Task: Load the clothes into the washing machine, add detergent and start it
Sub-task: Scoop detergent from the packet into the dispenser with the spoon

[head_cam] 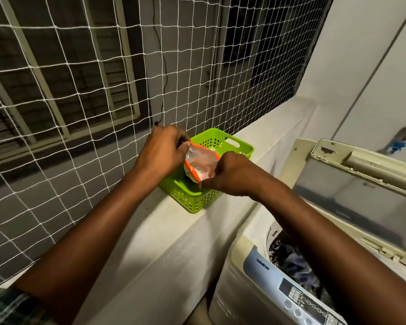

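Now both hands' fingers (206,181) pinch the detergent packet (201,164) (above basket (197,200)).

The detergent pouch (201,164) has both ends covered by the left hand (163,153) and right hand (232,175); its print is unreadable. The green basket (197,198) contents are hidden. The washing machine (279,289) is cut off at the bottom edge; the clothes (293,263) are blurred, panel lettering illegible.

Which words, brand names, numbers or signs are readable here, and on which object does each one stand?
None can be read with certainty.
Washing machine front panel: a small dark word, too blurred.
Control panel: rows of small print, too small.
Tub rim: a tiny label, unreadable.
Packet in both hands: no legible print.
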Motion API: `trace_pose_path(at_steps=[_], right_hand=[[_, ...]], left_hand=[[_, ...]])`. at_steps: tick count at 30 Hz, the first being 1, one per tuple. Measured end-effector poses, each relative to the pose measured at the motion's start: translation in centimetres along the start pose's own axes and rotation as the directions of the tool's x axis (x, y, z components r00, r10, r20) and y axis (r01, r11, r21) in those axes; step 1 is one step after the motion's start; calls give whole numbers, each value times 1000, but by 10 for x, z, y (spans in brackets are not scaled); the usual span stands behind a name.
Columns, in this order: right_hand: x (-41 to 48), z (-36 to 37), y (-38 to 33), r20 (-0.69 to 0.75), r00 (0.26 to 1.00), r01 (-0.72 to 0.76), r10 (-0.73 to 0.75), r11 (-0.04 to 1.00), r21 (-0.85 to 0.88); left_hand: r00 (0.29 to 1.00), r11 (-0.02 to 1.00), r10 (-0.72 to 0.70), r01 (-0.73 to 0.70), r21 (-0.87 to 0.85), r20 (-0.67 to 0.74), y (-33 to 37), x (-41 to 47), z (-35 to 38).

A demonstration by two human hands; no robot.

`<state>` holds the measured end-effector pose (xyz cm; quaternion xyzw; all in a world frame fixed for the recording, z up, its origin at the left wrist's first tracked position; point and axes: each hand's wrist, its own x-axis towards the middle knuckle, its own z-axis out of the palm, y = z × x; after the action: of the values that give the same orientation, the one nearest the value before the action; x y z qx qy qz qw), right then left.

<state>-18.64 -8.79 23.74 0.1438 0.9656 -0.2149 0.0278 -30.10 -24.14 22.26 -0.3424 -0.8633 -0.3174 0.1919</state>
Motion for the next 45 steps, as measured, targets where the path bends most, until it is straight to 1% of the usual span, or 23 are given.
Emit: trace_pose_path(at_steps=[2,4,6,8,9,11,13,15,18,20,22,24,26,30,32,39,45], right_hand=[[2,-1,7,14,1000,-8,7,994,111],[1,-2,8,7,1000,-8,7,991,137],[1,2,8,-65,998,25,-24,999,27],[1,6,7,-175,983,45,-62,994,-100],[0,7,6,-220,972,54,-81,991,-126],[0,8,8,-255,960,81,-113,988,-129],[-1,7,12,-243,963,99,-113,993,-70],[-4,7,16,-239,967,100,-89,995,31],[-8,9,25,-222,975,77,-15,958,275],[-9,13,31,-167,984,28,58,883,469],[-10,16,34,-98,990,-16,100,777,629],[-12,18,37,-59,992,-32,109,685,728],[-15,20,41,-70,990,-30,126,657,754],[-20,19,47,-139,978,2,156,659,752],[-23,15,49,-149,977,21,152,629,777],[-42,6,57,-91,986,9,137,510,860],[-60,-2,67,-64,991,2,122,450,893]], left_hand=[[1000,1000,0,0,-11,7,-2,-4,0],[1000,1000,1,0,-14,17,-2,-8,0],[1000,1000,-4,4,-16,30,-3,-12,0],[999,1000,-5,7,-22,48,-3,-15,1],[998,1000,-5,7,-23,56,-3,-17,1],[998,1000,-5,6,-24,61,-4,-18,1],[998,1000,-8,10,-23,61,-3,-19,2],[998,1000,-15,17,-26,60,-3,-20,3],[998,999,-22,24,-31,62,-3,-21,4],[998,999,-25,27,-35,62,-4,-20,4],[998,999,-29,32,-36,63,-3,-19,4],[997,999,-30,33,-39,65,-2,-19,4],[997,998,-35,38,-46,66,-1,-19,3],[998,999,-25,27,-36,66,0,-19,1],[997,999,-27,30,-36,66,0,-19,1],[997,999,-27,28,-14,66,1,-17,0],[998,1000,-24,25,-7,62,2,-19,0]])
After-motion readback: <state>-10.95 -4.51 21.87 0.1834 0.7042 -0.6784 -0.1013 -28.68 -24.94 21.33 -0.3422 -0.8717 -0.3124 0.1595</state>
